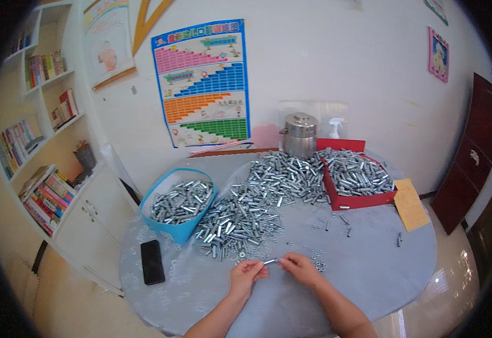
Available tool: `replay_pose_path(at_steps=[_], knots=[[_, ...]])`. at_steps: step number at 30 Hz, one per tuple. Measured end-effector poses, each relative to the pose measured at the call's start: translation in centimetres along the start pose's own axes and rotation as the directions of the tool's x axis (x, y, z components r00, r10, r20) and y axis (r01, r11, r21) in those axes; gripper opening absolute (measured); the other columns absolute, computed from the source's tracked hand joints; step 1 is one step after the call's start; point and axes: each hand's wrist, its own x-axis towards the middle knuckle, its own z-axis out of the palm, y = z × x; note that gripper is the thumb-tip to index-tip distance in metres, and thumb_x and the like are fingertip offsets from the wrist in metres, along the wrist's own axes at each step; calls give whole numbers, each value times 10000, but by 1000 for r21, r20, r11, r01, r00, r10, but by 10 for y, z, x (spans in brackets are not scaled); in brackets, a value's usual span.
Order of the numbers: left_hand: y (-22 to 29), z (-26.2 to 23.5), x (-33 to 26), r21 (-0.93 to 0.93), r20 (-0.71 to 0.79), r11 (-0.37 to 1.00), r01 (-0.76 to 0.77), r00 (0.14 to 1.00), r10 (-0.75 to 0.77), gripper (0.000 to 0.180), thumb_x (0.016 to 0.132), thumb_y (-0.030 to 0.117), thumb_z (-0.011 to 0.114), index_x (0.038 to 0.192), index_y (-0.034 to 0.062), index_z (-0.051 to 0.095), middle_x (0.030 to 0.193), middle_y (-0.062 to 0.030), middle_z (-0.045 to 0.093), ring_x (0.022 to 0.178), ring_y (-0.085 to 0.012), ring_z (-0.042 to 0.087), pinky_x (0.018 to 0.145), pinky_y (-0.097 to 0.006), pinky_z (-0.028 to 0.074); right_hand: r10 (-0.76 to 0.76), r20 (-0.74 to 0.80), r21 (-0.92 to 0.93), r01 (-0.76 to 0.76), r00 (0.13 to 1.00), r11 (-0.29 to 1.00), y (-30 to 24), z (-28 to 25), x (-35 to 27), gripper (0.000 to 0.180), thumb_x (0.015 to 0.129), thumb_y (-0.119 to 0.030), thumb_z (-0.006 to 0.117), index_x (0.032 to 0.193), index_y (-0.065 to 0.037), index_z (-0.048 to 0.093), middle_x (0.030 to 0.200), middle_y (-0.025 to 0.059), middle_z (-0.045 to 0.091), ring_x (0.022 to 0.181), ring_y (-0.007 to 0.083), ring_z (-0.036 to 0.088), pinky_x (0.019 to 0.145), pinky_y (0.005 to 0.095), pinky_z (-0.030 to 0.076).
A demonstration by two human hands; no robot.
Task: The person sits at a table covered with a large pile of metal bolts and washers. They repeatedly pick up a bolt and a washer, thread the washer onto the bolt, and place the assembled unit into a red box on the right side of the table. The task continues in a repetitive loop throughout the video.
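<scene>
Together, our left hand (247, 274) and right hand (301, 268) pinch one small metal bolt (271, 261) by its two ends, fingers closed on it, just above the table (370, 265) near its front edge. Behind it spreads a bolt heap (257, 203), with a blue basket (179, 201) toward the left edge, a red box (358, 179) toward the right, and a phone (152, 261) near the front-left edge.
</scene>
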Motion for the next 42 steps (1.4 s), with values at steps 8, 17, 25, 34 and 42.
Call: replay_pose_path(at_steps=[8, 17, 25, 34, 42], knots=[[65, -30, 27, 341, -239, 823, -455, 805, 544, 84, 800, 43, 593, 849, -22, 572, 746, -101, 617, 630, -142, 582, 579, -251, 485, -19, -108, 54, 25, 994, 998, 5, -11, 3, 276, 891, -245, 479, 874, -10, 623, 708, 58, 599, 666, 121, 566, 631, 259, 452], [144, -115, 86, 798, -65, 385, -464, 569, 820, 230, 746, 69, 634, 966, 7, 615, 831, -104, 633, 801, -183, 582, 699, -307, 451, -99, -135, -84, 88, 986, 993, 1, -11, 2, 262, 870, -248, 501, 885, -21, 631, 732, 80, 633, 676, 148, 598, 626, 266, 456], [89, -80, 39, 917, 299, 26, -398, 728, 617, 159, 692, 83, 652, 837, 26, 625, 799, -99, 600, 798, -271, 523, 708, -352, 422, -73, -117, -140, 56, 990, 988, 4, -11, 1, 246, 857, -252, 523, 896, -34, 631, 754, 84, 643, 682, 176, 612, 622, 284, 465], [75, -49, 45, 907, 400, -150, -394, 693, 600, 186, 680, 100, 663, 847, 29, 625, 816, -120, 568, 793, -294, 519, 692, -367, 432, -294, -5, -383, 270, 956, 883, -3, 9, -3, 213, 832, -231, 558, 907, -48, 639, 850, 105, 631, 735, 224, 598, 654, 292, 468], [67, -78, 73, 913, 299, -12, -408, 650, 699, 94, 704, 68, 632, 789, 29, 624, 773, -117, 554, 766, -292, 521, 674, -374, 426, -362, 176, -528, 398, 915, 750, -18, 41, 19, 216, 771, -262, 602, 881, -79, 635, 827, 88, 609, 780, 250, 584, 681, 352, 464]])
